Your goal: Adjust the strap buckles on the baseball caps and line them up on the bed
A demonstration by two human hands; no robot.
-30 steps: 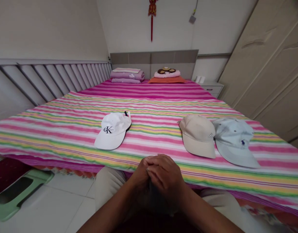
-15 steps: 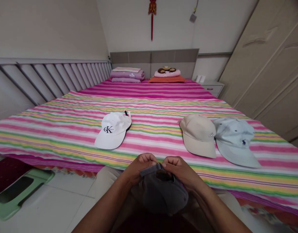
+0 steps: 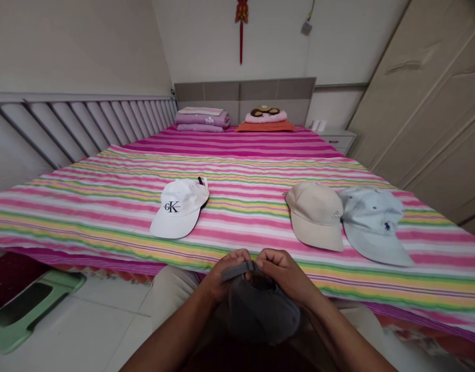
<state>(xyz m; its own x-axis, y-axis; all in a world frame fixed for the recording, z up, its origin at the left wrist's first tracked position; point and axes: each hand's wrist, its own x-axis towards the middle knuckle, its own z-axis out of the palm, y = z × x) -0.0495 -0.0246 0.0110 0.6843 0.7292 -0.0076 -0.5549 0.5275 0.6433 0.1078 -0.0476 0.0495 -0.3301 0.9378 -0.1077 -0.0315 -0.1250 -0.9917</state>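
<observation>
A dark grey baseball cap (image 3: 263, 312) is held low over my lap, its back strap turned up towards the bed. My left hand (image 3: 227, 271) pinches the strap (image 3: 236, 270) near its buckle. With thumb and fingers, my right hand (image 3: 281, 268) grips the strap's other side, close against the buckle. On the bed ahead to the left lies a white cap (image 3: 181, 206) with black letters. To the right, a beige cap (image 3: 315, 214) touches a pale blue cap (image 3: 375, 222), both with brims towards me.
The bed (image 3: 237, 196) has a striped sheet. Folded purple bedding (image 3: 202, 120) and a pink and orange pile (image 3: 265, 121) lie by the headboard. A railing (image 3: 106, 124) runs along the left. A green stool (image 3: 32, 310) stands on the floor at lower left.
Both hands and the grey cap's strap have shifted very slightly, with the strap's loose end a little higher. The caps on the bed have not moved.
</observation>
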